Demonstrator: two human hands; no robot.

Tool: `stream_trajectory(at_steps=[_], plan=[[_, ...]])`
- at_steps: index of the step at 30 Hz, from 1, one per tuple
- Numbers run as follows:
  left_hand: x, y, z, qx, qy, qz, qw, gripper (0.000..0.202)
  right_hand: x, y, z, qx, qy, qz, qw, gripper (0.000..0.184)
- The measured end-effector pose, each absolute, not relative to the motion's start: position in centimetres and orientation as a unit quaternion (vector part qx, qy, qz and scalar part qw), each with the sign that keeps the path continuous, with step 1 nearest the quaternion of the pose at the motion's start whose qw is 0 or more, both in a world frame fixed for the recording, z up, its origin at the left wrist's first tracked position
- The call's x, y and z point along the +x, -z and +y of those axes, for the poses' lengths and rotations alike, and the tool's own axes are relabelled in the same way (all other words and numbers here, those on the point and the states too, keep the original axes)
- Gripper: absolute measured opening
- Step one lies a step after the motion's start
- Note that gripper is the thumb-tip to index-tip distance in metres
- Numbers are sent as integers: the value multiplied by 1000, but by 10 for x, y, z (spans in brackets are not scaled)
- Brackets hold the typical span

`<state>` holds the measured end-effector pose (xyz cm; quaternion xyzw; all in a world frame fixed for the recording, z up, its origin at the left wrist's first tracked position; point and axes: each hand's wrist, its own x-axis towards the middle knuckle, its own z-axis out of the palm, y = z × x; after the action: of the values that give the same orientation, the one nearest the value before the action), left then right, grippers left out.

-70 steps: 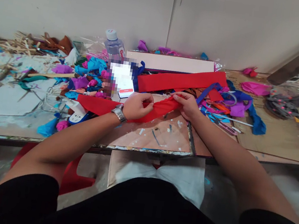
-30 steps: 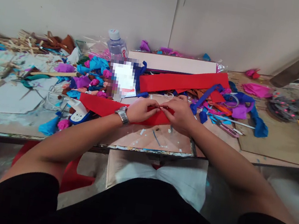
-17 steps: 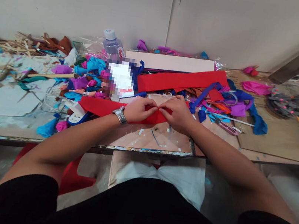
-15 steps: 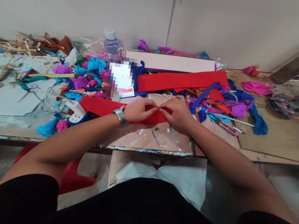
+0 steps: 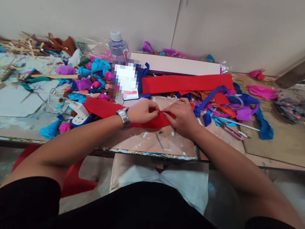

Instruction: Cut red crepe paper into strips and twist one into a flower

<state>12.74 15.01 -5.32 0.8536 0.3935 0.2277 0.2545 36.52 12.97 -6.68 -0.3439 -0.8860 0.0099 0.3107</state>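
A long strip of red crepe paper [image 5: 104, 108] lies across the brown board [image 5: 162, 141] in front of me. My left hand [image 5: 143, 112], with a metal watch on its wrist, pinches the strip from the left. My right hand [image 5: 183, 117] pinches it from the right, fingertips almost meeting the left hand's. The stretch of the strip between and under the hands is mostly hidden.
A wider folded red sheet [image 5: 187, 83] lies behind, with a pale flat box [image 5: 175, 64] and a water bottle [image 5: 118, 47]. Crumpled blue, purple and pink paper scraps [image 5: 89, 78] crowd the left; blue strips [image 5: 260, 123] and scissors [image 5: 230, 130] lie right. A white socket [image 5: 79, 118] sits left.
My hands came together from a spread hold and lowered the red strip onto the board. Over the last second they have hardly shifted, still pinching at the middle.
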Motion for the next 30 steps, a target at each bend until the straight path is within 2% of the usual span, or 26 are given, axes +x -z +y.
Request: stream_trajectory(at_steps=[10,15,22,30], plan=[[127,58,155,817,-239,405,334,29,366,65,127,-320,44,-896,306,25],[127,53,156,793,-224,383,417,30,367,63,126,-313,68,-898,302,27],[125,58,157,834,-211,381,339,30,365,61,123,-318,59,-901,290,25],[125,56,158,817,-221,388,365,30,367,65,126,-309,58,-904,290,27]])
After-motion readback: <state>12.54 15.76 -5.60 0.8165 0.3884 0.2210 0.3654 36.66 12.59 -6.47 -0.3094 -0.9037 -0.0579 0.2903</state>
